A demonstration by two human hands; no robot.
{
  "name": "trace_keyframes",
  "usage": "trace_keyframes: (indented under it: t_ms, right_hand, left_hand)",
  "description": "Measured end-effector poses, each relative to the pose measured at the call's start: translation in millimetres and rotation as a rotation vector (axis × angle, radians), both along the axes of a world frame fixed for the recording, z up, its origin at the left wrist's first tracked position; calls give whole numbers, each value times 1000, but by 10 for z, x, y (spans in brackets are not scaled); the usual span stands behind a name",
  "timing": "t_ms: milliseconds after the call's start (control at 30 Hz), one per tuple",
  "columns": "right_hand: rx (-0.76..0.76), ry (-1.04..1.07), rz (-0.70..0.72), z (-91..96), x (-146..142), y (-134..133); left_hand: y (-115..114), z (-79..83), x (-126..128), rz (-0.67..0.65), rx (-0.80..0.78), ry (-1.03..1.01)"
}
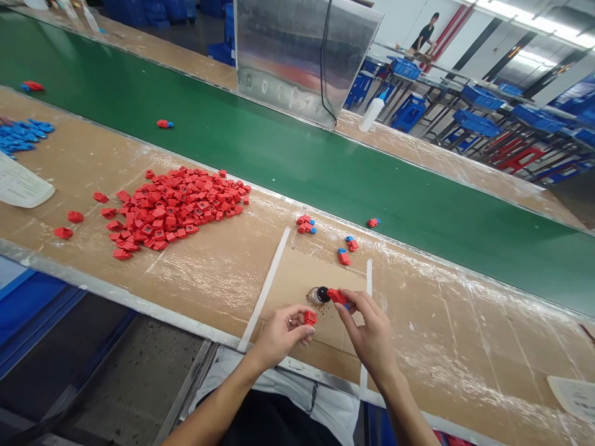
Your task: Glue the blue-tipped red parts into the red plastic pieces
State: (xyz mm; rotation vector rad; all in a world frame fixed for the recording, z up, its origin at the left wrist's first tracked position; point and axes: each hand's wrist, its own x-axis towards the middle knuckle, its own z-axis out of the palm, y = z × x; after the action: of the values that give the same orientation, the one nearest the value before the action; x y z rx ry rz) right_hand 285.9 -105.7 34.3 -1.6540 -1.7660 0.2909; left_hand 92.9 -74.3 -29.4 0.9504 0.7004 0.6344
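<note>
Pinched in my left hand [281,334] is a small red plastic block [310,318] with a square opening facing up. My right hand [367,322] grips a red and blue plastic piece [337,297] between thumb and fingers, its blue part mostly covered by them. Just left of that piece stands a small round pot of dark liquid [322,294], on a cardboard sheet [288,279] with dark specks around it. Beyond my hands lie red and blue pieces [344,256], and another close pair [305,224] sits farther left.
A large heap of red blocks [176,207] covers the bench to the left, with blue parts [23,136] farther left. Behind runs a green conveyor belt [279,158] carrying several red and blue pieces. A metal panel [297,62] and a white bottle [372,113] stand past it.
</note>
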Motion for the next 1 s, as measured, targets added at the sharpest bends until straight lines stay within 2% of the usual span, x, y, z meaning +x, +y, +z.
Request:
trace_keyframes:
  t_ms: [233,767,1000]
  right_hand:
    - [-98,174,103,107,-90,-135]
    - [-188,215,190,17,-191,-247]
    - [-296,227,279,4,-229,-288]
  left_hand:
    - [31,7,-45,-77,25,-24]
    - [73,87,-79,-181,19,-66]
    - [73,78,-140,-273,47,41]
